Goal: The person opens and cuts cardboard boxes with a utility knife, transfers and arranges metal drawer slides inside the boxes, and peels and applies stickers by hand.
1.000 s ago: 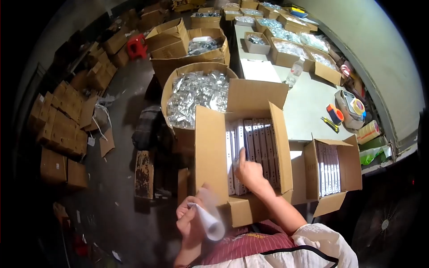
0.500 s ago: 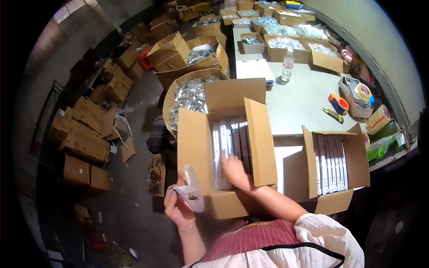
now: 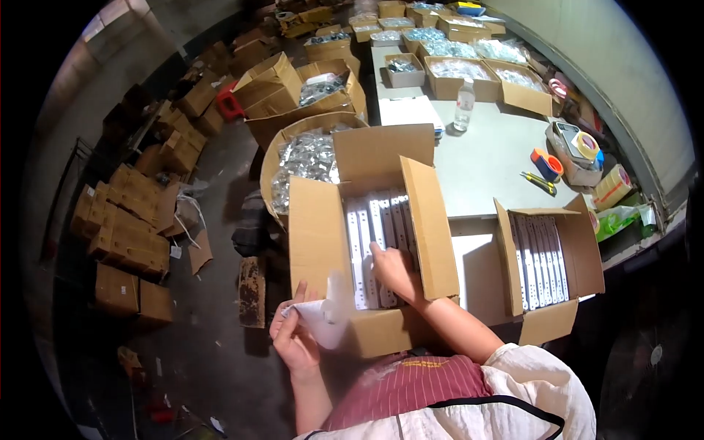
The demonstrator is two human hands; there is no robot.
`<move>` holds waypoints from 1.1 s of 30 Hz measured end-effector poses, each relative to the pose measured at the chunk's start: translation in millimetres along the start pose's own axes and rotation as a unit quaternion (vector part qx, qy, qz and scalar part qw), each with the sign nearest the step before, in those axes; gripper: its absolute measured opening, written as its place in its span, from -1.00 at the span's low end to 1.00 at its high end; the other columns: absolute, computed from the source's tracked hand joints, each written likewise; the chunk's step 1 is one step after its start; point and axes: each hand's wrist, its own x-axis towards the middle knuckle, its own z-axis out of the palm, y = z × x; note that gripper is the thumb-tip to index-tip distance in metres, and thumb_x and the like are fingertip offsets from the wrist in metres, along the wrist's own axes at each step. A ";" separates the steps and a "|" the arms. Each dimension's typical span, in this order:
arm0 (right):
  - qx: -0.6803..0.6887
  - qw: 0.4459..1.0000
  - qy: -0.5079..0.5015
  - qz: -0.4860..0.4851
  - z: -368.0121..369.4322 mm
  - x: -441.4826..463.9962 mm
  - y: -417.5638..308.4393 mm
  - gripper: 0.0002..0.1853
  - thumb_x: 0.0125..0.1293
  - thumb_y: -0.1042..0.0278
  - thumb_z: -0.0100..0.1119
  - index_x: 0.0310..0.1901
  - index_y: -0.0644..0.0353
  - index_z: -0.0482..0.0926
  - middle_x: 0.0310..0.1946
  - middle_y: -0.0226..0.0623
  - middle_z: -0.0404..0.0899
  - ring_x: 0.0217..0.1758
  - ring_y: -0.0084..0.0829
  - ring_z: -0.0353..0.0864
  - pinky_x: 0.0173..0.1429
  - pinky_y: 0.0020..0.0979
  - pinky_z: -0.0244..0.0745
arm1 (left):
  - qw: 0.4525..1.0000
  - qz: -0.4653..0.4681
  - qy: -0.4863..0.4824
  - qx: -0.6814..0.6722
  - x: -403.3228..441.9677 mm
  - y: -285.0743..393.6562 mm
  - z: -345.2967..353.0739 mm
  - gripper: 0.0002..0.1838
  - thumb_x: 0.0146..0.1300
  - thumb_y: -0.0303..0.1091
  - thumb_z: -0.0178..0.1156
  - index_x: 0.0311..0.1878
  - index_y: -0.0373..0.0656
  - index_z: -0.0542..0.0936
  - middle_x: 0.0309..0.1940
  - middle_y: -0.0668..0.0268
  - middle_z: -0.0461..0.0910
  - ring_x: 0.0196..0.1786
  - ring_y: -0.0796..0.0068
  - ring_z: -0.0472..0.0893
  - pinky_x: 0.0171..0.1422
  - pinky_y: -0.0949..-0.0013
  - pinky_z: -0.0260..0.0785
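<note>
An open cardboard box (image 3: 317, 227) stands in front of me, holding a row of long, narrow metal strips with holes (image 3: 358, 257), set on edge. My right hand (image 3: 396, 271) reaches into it with curled fingers, gripping at the upper edge of one strip near the middle of the row. The fingertips are partly hidden. Outside the box's near left corner, my left hand (image 3: 295, 337) pinches a thin, whitish, see-through sheet (image 3: 326, 315). That sheet is curled and slightly blurred, so its exact kind is unclear.
A second open box (image 3: 513, 257) with similar strips is on the right. On the grey table (image 3: 484, 176) are a water bottle (image 3: 463, 106), papers (image 3: 411, 111), a yellow cutter (image 3: 539, 183) and tape rolls (image 3: 548, 164). A carton of small bagged parts (image 3: 308, 161) is behind; stacked cartons (image 3: 132, 198) line the left.
My right hand has shifted slightly right along the row of strips. The sheet in my left hand has swung right, towards the box's near edge. The view has turned a little.
</note>
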 end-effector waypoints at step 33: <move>-0.100 0.929 0.080 0.346 -216.3 -202.1 210.6 -0.54 0.40 0.05 0.20 -0.04 0.41 0.55 -0.18 0.10 0.65 0.00 -0.01 0.67 0.09 -0.09 0.55 | 0.999 0.004 0.025 0.024 11.9 -10.3 -24.0 -0.72 0.42 -0.34 0.07 0.00 -0.39 0.53 0.26 -0.10 0.48 0.48 0.07 0.35 0.60 -0.16 0.12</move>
